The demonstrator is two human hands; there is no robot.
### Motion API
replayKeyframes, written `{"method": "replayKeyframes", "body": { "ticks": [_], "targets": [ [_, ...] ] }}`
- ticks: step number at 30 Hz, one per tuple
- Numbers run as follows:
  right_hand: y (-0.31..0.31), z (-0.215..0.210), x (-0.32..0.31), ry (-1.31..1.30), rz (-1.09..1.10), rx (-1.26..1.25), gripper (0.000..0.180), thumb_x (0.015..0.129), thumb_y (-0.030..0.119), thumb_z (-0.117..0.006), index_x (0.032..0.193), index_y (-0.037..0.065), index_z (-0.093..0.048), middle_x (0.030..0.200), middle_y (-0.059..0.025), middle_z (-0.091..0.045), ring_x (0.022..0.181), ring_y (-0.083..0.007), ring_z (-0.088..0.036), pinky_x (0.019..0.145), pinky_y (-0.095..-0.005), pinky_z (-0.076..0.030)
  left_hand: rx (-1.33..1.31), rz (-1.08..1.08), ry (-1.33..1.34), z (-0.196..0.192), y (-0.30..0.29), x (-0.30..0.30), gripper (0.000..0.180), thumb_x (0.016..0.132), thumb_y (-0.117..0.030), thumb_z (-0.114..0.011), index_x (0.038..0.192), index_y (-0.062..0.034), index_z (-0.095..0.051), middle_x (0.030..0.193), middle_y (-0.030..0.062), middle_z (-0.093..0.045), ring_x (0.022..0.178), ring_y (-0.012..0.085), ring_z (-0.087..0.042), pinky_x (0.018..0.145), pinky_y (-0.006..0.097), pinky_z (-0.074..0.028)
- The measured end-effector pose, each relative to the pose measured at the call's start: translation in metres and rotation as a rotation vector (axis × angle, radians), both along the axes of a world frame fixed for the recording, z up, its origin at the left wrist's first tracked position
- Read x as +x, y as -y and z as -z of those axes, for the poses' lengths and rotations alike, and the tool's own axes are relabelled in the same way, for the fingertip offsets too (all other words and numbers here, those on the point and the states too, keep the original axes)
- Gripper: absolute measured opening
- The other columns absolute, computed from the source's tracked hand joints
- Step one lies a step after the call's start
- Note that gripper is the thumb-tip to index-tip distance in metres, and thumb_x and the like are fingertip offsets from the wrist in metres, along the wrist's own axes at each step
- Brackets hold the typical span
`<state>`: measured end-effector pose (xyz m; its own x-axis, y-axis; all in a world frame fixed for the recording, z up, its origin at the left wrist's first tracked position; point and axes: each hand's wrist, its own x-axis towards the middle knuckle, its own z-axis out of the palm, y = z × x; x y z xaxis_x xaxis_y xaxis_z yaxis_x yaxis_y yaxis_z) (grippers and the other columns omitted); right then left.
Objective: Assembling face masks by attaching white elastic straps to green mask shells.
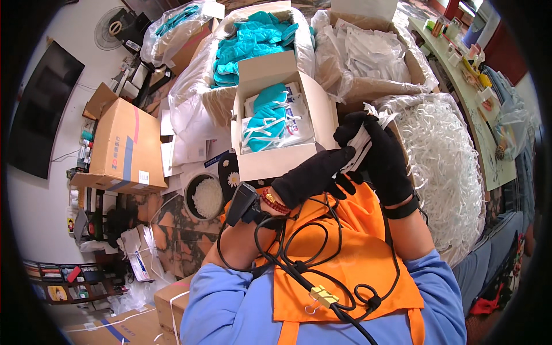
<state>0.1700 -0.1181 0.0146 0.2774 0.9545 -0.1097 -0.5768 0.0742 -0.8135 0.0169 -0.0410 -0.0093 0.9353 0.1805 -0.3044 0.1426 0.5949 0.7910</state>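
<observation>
Both my hands wear black gloves and meet just right of an open white box. My right hand (384, 158) is closed on a narrow bundle of white strips (360, 145), which stands tilted between my hands. From the left, my left hand (310, 175) grips the lower part of the same bundle; its other fingers stick out below. What the strips are made of I cannot make out. Inside the white box (264, 167) lie teal face masks (269, 118) with white straps, on top of white printed packets (298, 118).
Behind stand a plastic-lined carton (198, 98) heaped with teal masks and another carton (422, 80) of clear packets. A large bag of white strips (443, 167) sits at my right. Left are a brown carton (123, 146) and a round pot (206, 196) of white bits. Black cables (299, 267) cross my apron.
</observation>
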Motion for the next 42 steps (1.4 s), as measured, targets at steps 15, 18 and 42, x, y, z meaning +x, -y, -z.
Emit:
{"method": "replayKeyframes", "body": {
  "ticks": [15,18,42],
  "targets": [
    [-0.002,0.008,-0.003,0.046,-0.011,0.043,0.034,0.098,0.029,-0.045,0.113,0.001,-0.058,0.097,-0.0118,-0.067,0.092,-0.0239,-0.065,0.082,-0.0358,-0.052,1.119,-0.212,0.132,0.015,0.002,0.003,0.033,0.091,-0.017,-0.058,0.118,0.0006,-0.053,0.086,0.0111,-0.06,0.076,0.0213,-0.065,0.064,0.031,-0.054],
    [-0.001,0.013,0.002,-0.018,0.003,0.075,0.034,0.098,0.029,-0.045,0.114,0.002,-0.058,0.097,-0.012,-0.067,0.09,-0.0231,-0.066,0.079,-0.0343,-0.053,0.975,-0.179,-0.011,0.0,0.002,0.005,0.036,0.084,-0.012,-0.063,0.116,-0.0002,-0.055,0.085,0.0133,-0.059,0.072,0.0239,-0.063,0.062,0.033,-0.052],
    [0.034,0.002,0.038,0.903,0.885,0.006,0.035,0.089,0.012,-0.058,0.121,-0.001,-0.053,0.116,-0.0115,-0.058,0.107,-0.0205,-0.056,0.095,-0.0324,-0.043,1.787,-0.08,0.163,0.004,-0.017,-0.014,0.026,0.076,-0.017,-0.07,0.097,-0.0042,-0.062,0.081,0.0113,-0.058,0.067,0.0275,-0.061,0.059,0.034,-0.049]
  ]
}}
